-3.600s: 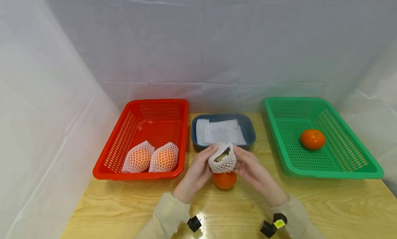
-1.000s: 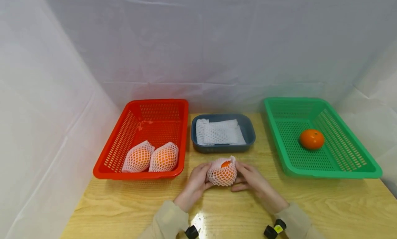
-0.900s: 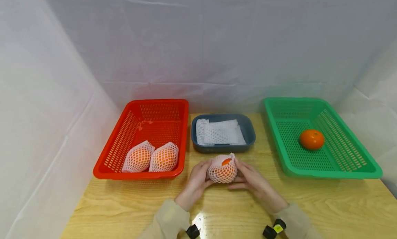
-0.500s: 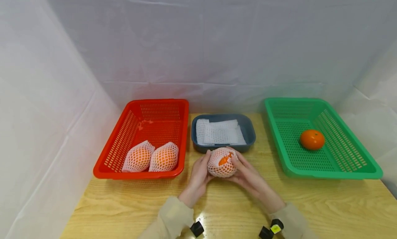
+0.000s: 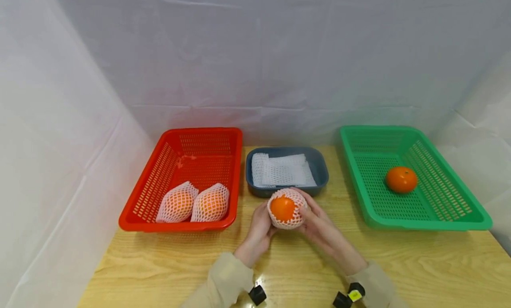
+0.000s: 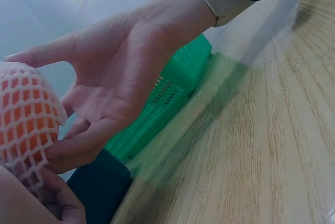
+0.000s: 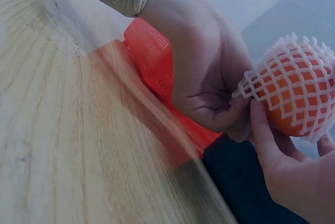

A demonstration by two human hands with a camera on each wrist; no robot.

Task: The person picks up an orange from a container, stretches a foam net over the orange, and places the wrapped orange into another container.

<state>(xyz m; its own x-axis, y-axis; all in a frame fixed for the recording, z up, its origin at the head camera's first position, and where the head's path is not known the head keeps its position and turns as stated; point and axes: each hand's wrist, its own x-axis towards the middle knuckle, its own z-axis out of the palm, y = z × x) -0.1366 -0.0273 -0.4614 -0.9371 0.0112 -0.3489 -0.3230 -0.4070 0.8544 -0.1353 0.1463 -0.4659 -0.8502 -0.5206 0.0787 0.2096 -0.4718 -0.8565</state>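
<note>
Table (image 5: 159,272) with baskets (image 5: 171,226) (image 5: 431,224): both hands (image 5: 257,230) (image 5: 321,226) seemingly grip a netted orange (image 5: 283,209), partly hiding tray (image 5: 319,165)

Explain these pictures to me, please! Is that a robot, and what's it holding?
No robot here! Those are a person's own left hand and right hand. The wide picture comes from a camera worn on the person's head, looking forward and down. The other two come from a camera on each wrist, so they look close up and tilted.

On the wooden table is a red basket with two wrapped fruits, a dark blue tray with white foam nets, and a green basket with one bare fruit.

Together, the hands hold a round orange fruit inside a stretchy-looking white net. Its skin peeks out through the net's opening.
</note>
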